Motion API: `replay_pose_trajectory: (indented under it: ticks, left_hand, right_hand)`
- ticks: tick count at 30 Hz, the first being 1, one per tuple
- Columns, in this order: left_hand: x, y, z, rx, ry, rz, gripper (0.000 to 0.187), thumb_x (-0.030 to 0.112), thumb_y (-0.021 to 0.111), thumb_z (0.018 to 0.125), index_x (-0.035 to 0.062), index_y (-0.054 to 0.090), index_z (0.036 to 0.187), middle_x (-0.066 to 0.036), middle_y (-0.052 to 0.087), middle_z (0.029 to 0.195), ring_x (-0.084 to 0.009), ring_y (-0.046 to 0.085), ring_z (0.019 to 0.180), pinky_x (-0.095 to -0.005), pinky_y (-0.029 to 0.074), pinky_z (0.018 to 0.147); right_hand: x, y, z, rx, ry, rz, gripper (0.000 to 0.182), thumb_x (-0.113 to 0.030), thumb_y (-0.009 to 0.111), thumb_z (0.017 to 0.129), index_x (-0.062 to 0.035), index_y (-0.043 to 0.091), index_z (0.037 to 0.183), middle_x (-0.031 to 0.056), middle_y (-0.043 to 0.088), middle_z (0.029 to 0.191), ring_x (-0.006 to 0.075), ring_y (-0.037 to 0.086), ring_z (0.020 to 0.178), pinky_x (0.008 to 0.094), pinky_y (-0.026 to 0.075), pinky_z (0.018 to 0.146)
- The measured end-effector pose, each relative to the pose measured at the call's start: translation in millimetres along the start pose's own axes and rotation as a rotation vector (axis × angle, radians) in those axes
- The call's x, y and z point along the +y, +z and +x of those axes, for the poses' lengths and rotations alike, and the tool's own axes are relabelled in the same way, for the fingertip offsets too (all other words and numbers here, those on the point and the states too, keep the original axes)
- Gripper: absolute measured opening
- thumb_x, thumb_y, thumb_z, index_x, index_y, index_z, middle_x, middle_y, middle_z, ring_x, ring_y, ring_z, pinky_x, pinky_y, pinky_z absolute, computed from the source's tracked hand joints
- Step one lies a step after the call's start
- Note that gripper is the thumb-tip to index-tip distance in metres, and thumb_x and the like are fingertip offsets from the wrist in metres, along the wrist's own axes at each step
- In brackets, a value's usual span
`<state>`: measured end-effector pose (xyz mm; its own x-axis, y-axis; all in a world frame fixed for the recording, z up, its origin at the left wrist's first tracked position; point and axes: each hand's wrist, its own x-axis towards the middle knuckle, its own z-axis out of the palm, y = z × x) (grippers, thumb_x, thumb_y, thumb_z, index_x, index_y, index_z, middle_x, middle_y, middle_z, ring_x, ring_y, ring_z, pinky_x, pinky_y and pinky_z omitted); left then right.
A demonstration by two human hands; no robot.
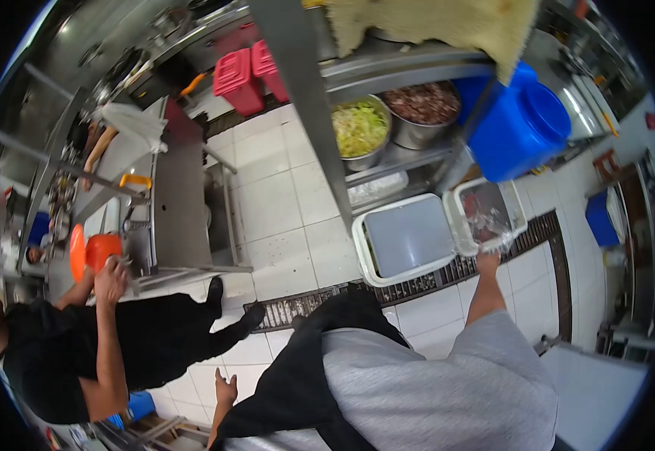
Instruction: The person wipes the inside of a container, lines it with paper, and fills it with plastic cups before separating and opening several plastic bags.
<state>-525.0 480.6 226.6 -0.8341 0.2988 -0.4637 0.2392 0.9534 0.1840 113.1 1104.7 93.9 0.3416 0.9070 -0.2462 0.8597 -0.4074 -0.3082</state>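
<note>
My right hand (488, 261) is at the near edge of a white tub (459, 242) with clear plastic film (489, 225) over its contents; its fingers are closed on the film's edge. Beside that tub, to the left, stands a larger white tub (406, 278) with a grey lid (409, 237) lying in it. Low at my left side, my left hand (226, 388) hangs with its fingers apart and nothing in it.
A metal shelf (403, 68) holds pots of chopped greens (357, 129) and chopped meat (421, 103). Blue bins (519, 124) stand right of it. A co-worker in black (147, 331) holds an orange container (103, 249) at the left counter. A drain grate (305, 306) crosses the floor.
</note>
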Motion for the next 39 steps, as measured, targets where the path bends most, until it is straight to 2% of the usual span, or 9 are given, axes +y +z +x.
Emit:
replay_pose_trajectory:
  ticks: [4, 11, 19, 24, 26, 30, 34, 36, 39]
  left_hand:
    - [-35.8, 34.2, -66.5, -0.090, -0.265, -0.123, 0.077, 0.027, 0.068, 0.088, 0.0032, 0.025, 0.147, -0.023, 0.066, 0.105, -0.0355, 0.066, 0.094, -0.0421, 0.051, 0.084]
    - [-67.5, 82.2, -118.3, -0.332, -0.151, -0.129, 0.076, 0.026, 0.069, 0.087, 0.0059, 0.027, 0.147, -0.022, 0.066, 0.106, -0.0348, 0.067, 0.093, -0.0415, 0.051, 0.084]
    - [-52.9, 33.2, -142.8, -0.461, -0.182, -0.009, 0.075, 0.025, 0.071, 0.086, 0.0091, 0.029, 0.147, -0.021, 0.066, 0.108, -0.0338, 0.067, 0.092, -0.0407, 0.052, 0.084]
    - [-16.1, 28.5, -144.7, -0.461, -0.096, 0.045, 0.075, 0.025, 0.071, 0.086, 0.0110, 0.031, 0.147, -0.021, 0.066, 0.109, -0.0333, 0.068, 0.091, -0.0403, 0.052, 0.084]
    - [23.1, 27.5, -143.8, -0.423, -0.049, 0.044, 0.073, 0.025, 0.071, 0.086, 0.0114, 0.031, 0.146, -0.020, 0.066, 0.110, -0.0334, 0.068, 0.091, -0.0401, 0.052, 0.085]
    - [72.4, 23.2, -114.6, -0.296, 0.063, 0.006, 0.070, 0.031, 0.067, 0.089, 0.0133, 0.032, 0.146, -0.018, 0.065, 0.116, -0.0310, 0.068, 0.094, -0.0393, 0.052, 0.086]
    - [96.3, 9.9, -120.9, -0.272, -0.083, -0.244, 0.065, 0.032, 0.066, 0.090, 0.0151, 0.035, 0.145, -0.016, 0.065, 0.117, -0.0304, 0.067, 0.093, -0.0393, 0.052, 0.087]
    - [73.8, 20.9, -134.7, -0.217, -0.100, -0.281, 0.065, 0.033, 0.065, 0.090, 0.0145, 0.036, 0.144, -0.016, 0.065, 0.117, -0.0311, 0.066, 0.095, -0.0396, 0.051, 0.088]
    - [24.4, 56.4, -168.3, -0.159, -0.143, -0.292, 0.064, 0.036, 0.065, 0.089, 0.0100, 0.039, 0.142, -0.018, 0.064, 0.117, -0.0355, 0.060, 0.108, -0.0414, 0.048, 0.094]
  right_hand:
    - [31.8, 106.8, -48.0, -0.826, -0.369, -0.442, 0.090, -0.055, 0.070, 0.078, 0.0066, 0.043, 0.138, 0.0290, 0.046, 0.139, 0.0447, 0.043, 0.130, 0.0481, 0.037, 0.108]
    - [-62.3, 20.1, 10.1, 0.653, 0.431, 0.580, 0.104, -0.055, 0.081, 0.070, 0.0159, 0.032, 0.129, 0.0362, 0.044, 0.124, 0.0473, 0.048, 0.117, 0.0495, 0.043, 0.101]
    - [-97.8, 30.4, 43.4, -0.090, -0.549, -0.005, 0.070, -0.027, 0.079, 0.075, -0.0143, 0.050, 0.138, 0.0269, 0.038, 0.143, 0.0400, 0.037, 0.134, 0.0432, 0.033, 0.111]
    - [3.6, 82.1, 160.1, -0.134, -0.214, 0.035, 0.038, -0.030, 0.048, 0.097, 0.0011, 0.069, 0.094, 0.0204, 0.068, 0.090, 0.0373, 0.065, 0.083, 0.0459, 0.051, 0.080]
    - [33.5, 84.1, 169.6, -0.264, -0.520, -0.853, 0.037, -0.025, 0.041, 0.096, -0.0006, 0.070, 0.100, 0.0205, 0.068, 0.109, 0.0379, 0.065, 0.100, 0.0473, 0.051, 0.087]
    - [-30.3, 47.6, 124.5, -0.525, -0.418, -0.728, 0.036, -0.012, 0.040, 0.094, -0.0005, 0.059, 0.123, 0.0255, 0.060, 0.123, 0.0404, 0.057, 0.116, 0.0461, 0.047, 0.098]
    - [-24.6, 30.9, 125.9, -0.510, -0.511, -1.017, 0.038, -0.019, 0.048, 0.094, -0.0010, 0.055, 0.126, 0.0224, 0.054, 0.131, 0.0388, 0.056, 0.116, 0.0451, 0.046, 0.097]
    - [86.5, 82.1, 185.8, 0.041, -0.846, 0.169, 0.033, -0.032, 0.059, 0.091, -0.0066, 0.065, 0.110, 0.0169, 0.067, 0.107, 0.0335, 0.064, 0.098, 0.0397, 0.052, 0.083]
    - [0.3, 62.6, 86.1, -0.035, -0.761, -0.307, 0.033, -0.033, 0.059, 0.090, -0.0069, 0.065, 0.110, 0.0165, 0.067, 0.105, 0.0331, 0.064, 0.097, 0.0393, 0.052, 0.083]
